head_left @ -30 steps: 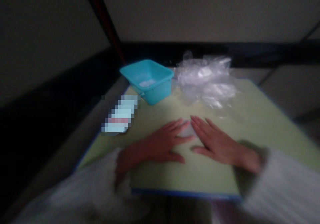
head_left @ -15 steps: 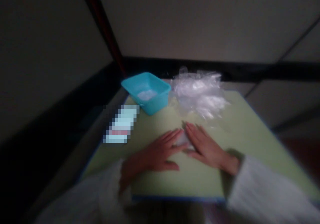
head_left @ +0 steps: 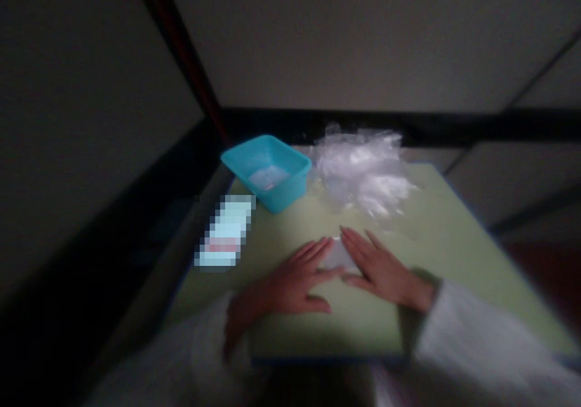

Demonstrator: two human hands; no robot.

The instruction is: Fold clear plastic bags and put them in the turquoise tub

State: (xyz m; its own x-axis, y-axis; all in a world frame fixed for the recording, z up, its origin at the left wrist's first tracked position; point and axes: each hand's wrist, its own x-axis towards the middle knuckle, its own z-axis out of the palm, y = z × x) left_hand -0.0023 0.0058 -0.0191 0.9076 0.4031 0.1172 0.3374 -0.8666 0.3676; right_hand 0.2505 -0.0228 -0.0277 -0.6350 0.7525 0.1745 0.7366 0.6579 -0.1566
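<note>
A small whitish, see-through piece point(head_left: 339, 257) lies flat on the yellow-green table point(head_left: 458, 261), between my two hands. My left hand point(head_left: 302, 277) rests on its left side, fingers stretched out and thumb apart. From the right, my right hand point(head_left: 379, 268) lies flat with its fingertips on the piece's other side. Neither hand is closed round anything. The fingers cover both side edges of the piece, and the picture is too blurred to show what it is made of.
A turquoise basket point(head_left: 284, 196) with whitish pieces inside stands at the back left. Right of it lies a heap of clear plastic bags point(head_left: 363, 168). A pixelated bright flat object point(head_left: 227, 231) lies near the left edge. Behind is a wall point(head_left: 363, 43).
My hands have shifted very slightly on the piece, and a little more of it shows between them. The camera view has moved slightly.
</note>
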